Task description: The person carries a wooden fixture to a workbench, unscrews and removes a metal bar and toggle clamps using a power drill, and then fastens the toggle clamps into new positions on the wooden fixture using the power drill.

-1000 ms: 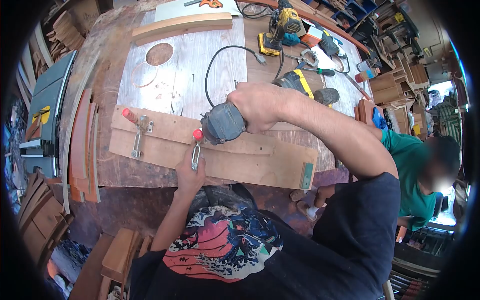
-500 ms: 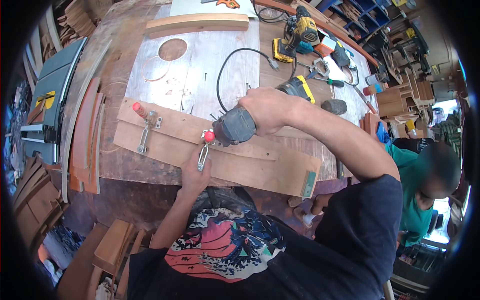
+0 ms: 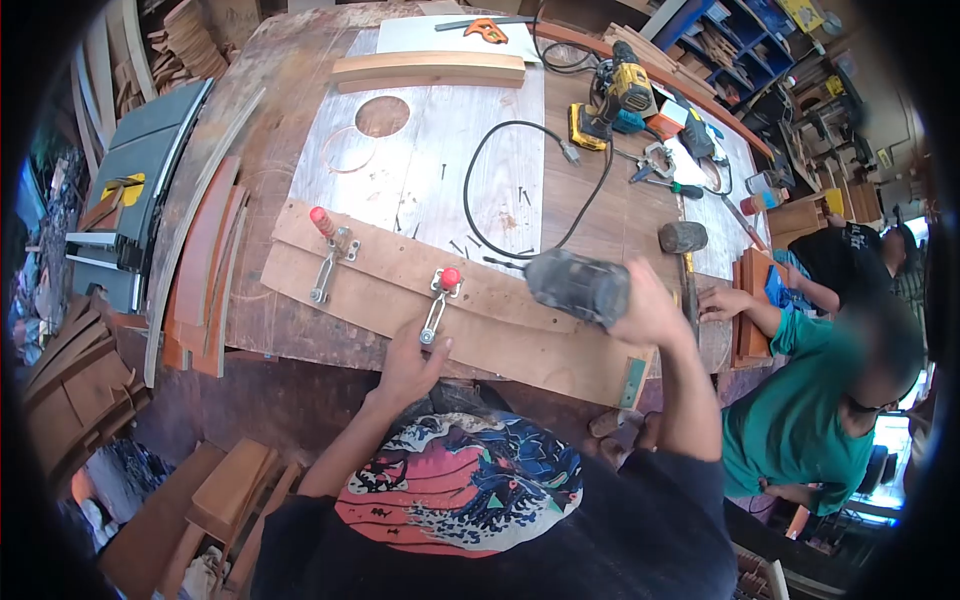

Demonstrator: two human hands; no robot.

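Observation:
My right hand [image 3: 650,308] is wrapped around the cordless drill [image 3: 578,287], its bit pointing left above the far edge of the curved wooden jig [image 3: 500,340]. Two toggle clamps with red tips are mounted on the jig. At the middle toggle clamp [image 3: 434,318], my left hand [image 3: 408,362] has its thumb and fingers closed about the lower end, by the jig's near edge. The other toggle clamp [image 3: 325,275] stands to the left, untouched. Several dark screws [image 3: 462,247] lie just beyond the jig.
A yellow drill [image 3: 622,85] stands at the back right, near a black cable [image 3: 468,180]. A dark mallet head [image 3: 683,237] lies to the right. A person in green [image 3: 800,400] rests a hand on the table's right side. Wood strips [image 3: 205,260] lie left.
My right hand has moved the drill right, away from the middle clamp. My left hand stays at that clamp. The view has shifted, and the person in green now has a hand on the table.

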